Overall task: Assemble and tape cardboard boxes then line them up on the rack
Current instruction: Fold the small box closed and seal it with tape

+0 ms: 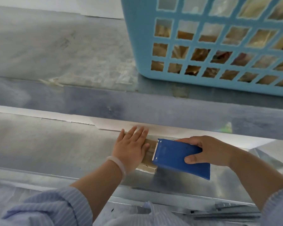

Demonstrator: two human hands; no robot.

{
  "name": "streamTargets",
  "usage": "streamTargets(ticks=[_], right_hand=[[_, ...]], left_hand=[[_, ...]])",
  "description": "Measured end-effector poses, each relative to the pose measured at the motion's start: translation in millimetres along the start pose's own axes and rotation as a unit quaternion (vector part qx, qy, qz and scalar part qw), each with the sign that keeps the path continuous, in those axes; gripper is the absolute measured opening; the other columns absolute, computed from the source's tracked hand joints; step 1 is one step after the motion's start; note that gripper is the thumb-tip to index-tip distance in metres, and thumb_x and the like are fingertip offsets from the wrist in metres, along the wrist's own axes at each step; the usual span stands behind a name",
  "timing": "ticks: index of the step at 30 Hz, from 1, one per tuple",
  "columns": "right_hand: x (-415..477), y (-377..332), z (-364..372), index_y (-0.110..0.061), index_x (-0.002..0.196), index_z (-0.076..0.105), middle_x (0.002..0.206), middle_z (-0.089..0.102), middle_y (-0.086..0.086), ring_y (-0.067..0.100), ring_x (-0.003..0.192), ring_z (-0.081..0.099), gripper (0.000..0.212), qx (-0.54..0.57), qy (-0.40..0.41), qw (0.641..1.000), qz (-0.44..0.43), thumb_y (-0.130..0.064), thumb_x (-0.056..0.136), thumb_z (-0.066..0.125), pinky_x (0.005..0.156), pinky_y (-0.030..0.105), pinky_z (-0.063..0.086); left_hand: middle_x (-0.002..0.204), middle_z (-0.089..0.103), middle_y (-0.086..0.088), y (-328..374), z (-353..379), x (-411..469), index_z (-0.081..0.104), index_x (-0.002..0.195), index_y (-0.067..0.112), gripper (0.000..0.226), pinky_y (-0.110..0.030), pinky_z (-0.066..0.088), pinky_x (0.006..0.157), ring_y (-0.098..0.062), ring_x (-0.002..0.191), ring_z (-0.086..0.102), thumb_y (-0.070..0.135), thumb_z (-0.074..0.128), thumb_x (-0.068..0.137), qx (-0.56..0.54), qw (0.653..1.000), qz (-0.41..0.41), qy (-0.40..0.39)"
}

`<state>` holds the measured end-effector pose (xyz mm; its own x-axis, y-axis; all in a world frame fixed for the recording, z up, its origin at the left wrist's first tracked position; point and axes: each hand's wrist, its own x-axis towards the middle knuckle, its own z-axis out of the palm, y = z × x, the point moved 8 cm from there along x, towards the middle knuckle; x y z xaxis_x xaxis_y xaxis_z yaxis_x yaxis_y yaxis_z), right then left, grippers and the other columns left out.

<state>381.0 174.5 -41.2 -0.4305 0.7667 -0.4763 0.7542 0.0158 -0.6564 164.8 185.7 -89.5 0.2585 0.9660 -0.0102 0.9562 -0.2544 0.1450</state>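
A small brown cardboard box point(149, 168) lies on the metal rack shelf point(55, 144), mostly hidden under my hands. My left hand point(131, 147) lies flat on top of the box, fingers spread and pointing away from me. My right hand point(207, 150) grips a blue tape dispenser point(178, 157) from the right, thumb on its near side. The dispenser's toothed edge rests on the box's top, just right of my left hand. A strip of tape point(151, 146) shows between the teeth and my left fingers.
A light blue plastic basket point(203, 46) with square holes stands on the upper shelf at the right, holding brown packets. The upper shelf's metal front beam point(104, 105) runs across just above my hands. Scraps of old tape point(54, 81) stick to the upper shelf.
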Motion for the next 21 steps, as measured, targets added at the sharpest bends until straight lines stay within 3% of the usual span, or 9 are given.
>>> streamTargets(ticks=[2, 5, 12, 18, 21], right_hand=[[-2, 1, -1, -0.072, 0.112, 0.052, 0.109, 0.065, -0.034, -0.009, 0.096, 0.064, 0.055, 0.006, 0.001, 1.000, -0.004, -0.045, 0.071, 0.076, 0.071, 0.005, 0.048], [-5, 5, -5, -0.071, 0.113, 0.052, 0.109, 0.065, -0.033, -0.009, 0.096, 0.064, 0.058, 0.010, 0.000, 1.000, -0.001, -0.048, 0.065, 0.075, 0.071, 0.003, 0.047], [-21, 27, -15, -0.070, 0.114, 0.053, 0.110, 0.067, -0.031, -0.008, 0.097, 0.064, 0.061, 0.003, -0.004, 1.000, 0.023, -0.050, 0.060, 0.075, 0.080, 0.015, 0.047], [-19, 7, -11, -0.078, 0.100, 0.051, 0.098, 0.062, -0.043, -0.018, 0.088, 0.060, 0.048, -0.071, 0.027, 0.997, 0.017, -0.054, 0.065, 0.075, 0.067, 0.006, 0.047], [-13, -8, -4, -0.065, 0.103, 0.058, 0.094, 0.064, -0.035, -0.011, 0.084, 0.061, 0.041, -0.132, 0.064, 0.989, 0.028, -0.059, 0.065, 0.073, 0.069, 0.009, 0.049]], left_hand=[[0.161, 0.008, 0.013, -2, 5, 2, 0.001, 0.153, 0.033, 0.056, -0.040, -0.004, 0.118, -0.013, 0.148, 0.001, 0.049, 0.009, 0.100, 0.019, 1.000, 0.004, -0.015], [0.161, 0.008, 0.013, -4, 6, 3, 0.000, 0.153, 0.033, 0.056, -0.040, -0.004, 0.118, -0.012, 0.148, 0.001, 0.049, 0.009, 0.100, 0.022, 1.000, 0.001, -0.019], [0.161, 0.006, 0.013, -3, 7, 3, -0.003, 0.153, 0.032, 0.057, -0.040, -0.006, 0.118, -0.012, 0.148, -0.002, 0.050, 0.005, 0.099, 0.012, 0.999, 0.005, -0.031], [0.161, 0.005, 0.014, -3, 8, 3, -0.003, 0.152, 0.033, 0.065, -0.039, -0.009, 0.117, -0.012, 0.148, -0.003, 0.054, -0.007, 0.091, 0.009, 1.000, 0.008, -0.024], [0.161, 0.003, 0.014, -4, 9, 3, -0.006, 0.152, 0.034, 0.076, -0.038, -0.012, 0.115, -0.012, 0.148, -0.004, 0.058, -0.020, 0.081, 0.005, 1.000, 0.010, -0.023]])
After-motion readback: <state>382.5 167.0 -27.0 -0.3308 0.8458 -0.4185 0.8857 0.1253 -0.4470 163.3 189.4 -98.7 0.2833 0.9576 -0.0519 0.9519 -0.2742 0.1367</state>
